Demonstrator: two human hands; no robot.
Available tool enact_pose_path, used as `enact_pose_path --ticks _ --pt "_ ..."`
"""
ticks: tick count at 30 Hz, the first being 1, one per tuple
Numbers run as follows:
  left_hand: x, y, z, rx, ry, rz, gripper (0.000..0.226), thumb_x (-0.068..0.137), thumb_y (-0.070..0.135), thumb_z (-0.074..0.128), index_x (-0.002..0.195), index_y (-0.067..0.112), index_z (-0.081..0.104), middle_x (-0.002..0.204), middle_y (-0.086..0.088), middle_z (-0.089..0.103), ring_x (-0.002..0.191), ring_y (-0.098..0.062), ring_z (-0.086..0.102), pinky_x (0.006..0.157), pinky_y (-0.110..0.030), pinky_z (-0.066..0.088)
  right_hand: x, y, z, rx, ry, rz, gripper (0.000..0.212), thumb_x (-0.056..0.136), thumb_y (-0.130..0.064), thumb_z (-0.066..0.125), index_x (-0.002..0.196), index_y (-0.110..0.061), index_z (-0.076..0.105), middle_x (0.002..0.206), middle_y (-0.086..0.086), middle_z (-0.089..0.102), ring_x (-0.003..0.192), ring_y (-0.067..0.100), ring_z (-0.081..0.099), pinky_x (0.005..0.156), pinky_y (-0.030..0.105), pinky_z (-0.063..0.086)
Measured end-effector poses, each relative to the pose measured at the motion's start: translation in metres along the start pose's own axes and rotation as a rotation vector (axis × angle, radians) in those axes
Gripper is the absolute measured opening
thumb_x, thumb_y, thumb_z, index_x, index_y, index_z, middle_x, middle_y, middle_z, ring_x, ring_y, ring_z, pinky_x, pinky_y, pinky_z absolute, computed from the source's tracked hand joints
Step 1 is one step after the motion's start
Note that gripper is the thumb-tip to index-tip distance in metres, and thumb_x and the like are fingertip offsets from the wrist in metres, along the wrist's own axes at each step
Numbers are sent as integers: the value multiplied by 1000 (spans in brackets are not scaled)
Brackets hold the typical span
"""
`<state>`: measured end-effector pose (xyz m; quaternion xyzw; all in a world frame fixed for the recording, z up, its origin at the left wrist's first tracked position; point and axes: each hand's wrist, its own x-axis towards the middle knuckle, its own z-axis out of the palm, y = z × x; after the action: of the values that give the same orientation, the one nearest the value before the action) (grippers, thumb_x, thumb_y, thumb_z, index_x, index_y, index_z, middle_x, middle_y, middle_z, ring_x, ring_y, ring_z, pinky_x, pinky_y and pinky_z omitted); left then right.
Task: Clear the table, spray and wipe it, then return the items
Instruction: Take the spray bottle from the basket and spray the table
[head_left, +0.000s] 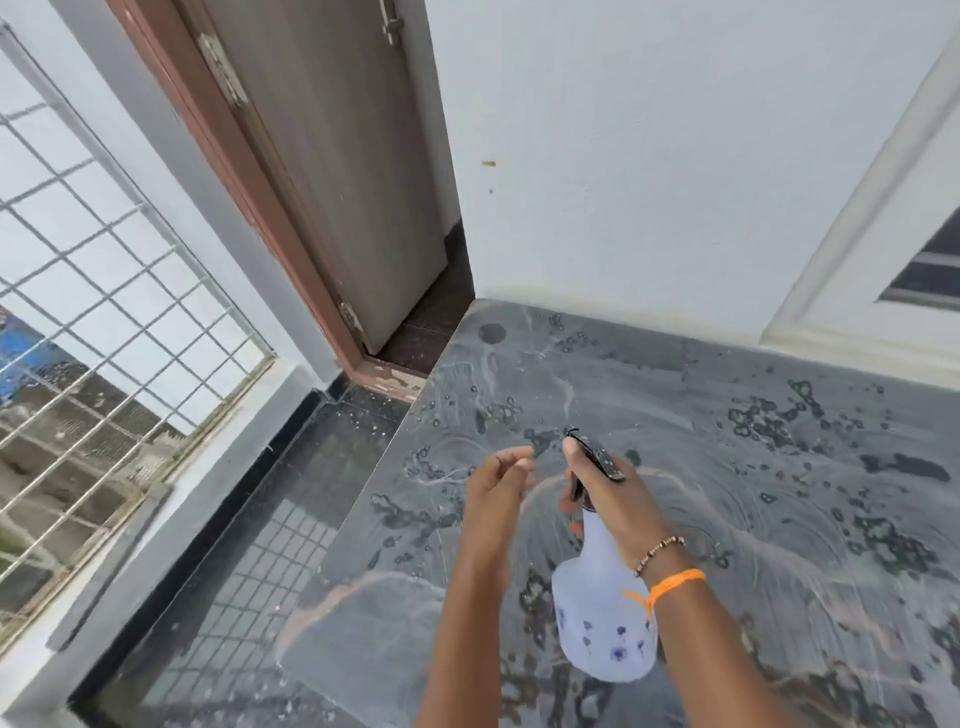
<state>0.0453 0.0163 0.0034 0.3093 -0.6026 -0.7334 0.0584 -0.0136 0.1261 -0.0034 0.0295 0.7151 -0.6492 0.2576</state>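
Wet grey table (727, 415) beneath right hand (613, 499) gripping spray bottle (597, 613).

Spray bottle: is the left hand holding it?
No, the right hand grips the spray bottle at its neck; the left hand is empty beside it.

This was a home's utility balcony or back porch. A dark stone counter (727, 415), wet with droplets, stood against a white plastered wall (649, 156). Left of the counter was a grey door (337, 182) in a brown frame, and farther left a metal window grille (104, 260) opened on neighbouring buildings. Below the counter lay dark floor tiles (270, 545).
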Motion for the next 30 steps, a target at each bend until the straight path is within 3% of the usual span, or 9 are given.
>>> enact_pose_path --ticks 3,6,10,12,15,21,24,27,30 --pt "28 8 -22 57 -53 -22 14 91 19 52 93 25 65 87 6 59 75 -4 57 76 -22 45 13 -3 26 -13 108 22 46 84 -48 59 59 -10 54 59 12 56 61 26 60 42 23 46" --pt "53 13 -41 101 -84 -41 14 92 21 52 95 25 65 88 6 59 71 1 56 58 -10 43 25 -3 47 31 202 58 50 84 -47 61 53 -8 54 49 11 55 46 26 55 44 26 44" --pt "72 13 -51 142 -118 -84 14 92 18 52 95 24 65 88 5 57 76 -5 53 64 -19 41 29 0 55 180 263 117 45 83 -41 64 56 -6 56 44 7 55 37 21 55 37 22 44" --pt "77 9 -51 187 -161 -118 13 92 19 52 96 24 64 91 7 59 80 -5 54 67 -19 40 27 2 50 272 288 153 35 83 -35 66 63 -8 59 52 6 60 43 17 61 39 24 50" --pt "79 0 -48 250 -247 -157 12 93 23 51 94 28 62 104 9 59 97 -7 54 74 -20 39 22 6 40 348 330 155 28 85 -32 64 69 -9 60 64 12 61 65 25 61 42 26 53" --pt "79 -14 -29 301 -346 -198 14 95 22 50 102 21 61 108 7 57 92 -1 51 73 -20 39 20 15 11 410 520 226 37 81 -40 66 63 -9 54 56 9 51 44 19 51 42 25 50" --pt "77 -22 -19 332 -392 -230 13 94 24 49 101 25 61 110 8 56 102 -9 51 85 -26 39 11 22 -10 483 487 258 32 81 -36 67 66 -9 58 59 9 55 54 20 56 47 29 54" --pt "73 -26 -8 380 -467 -250 10 96 26 47 94 28 57 103 12 52 99 -8 46 83 -26 35 3 24 -27 534 480 206 27 84 -28 65 70 -6 60 65 12 58 68 24 56 51 33 57" --pt "73 -31 1 427 -488 -257 10 96 30 47 94 29 57 108 10 49 102 -9 44 87 -28 33 2 17 -35 516 548 194 34 86 -33 61 64 -8 53 61 10 51 61 22 50 48 27 53"
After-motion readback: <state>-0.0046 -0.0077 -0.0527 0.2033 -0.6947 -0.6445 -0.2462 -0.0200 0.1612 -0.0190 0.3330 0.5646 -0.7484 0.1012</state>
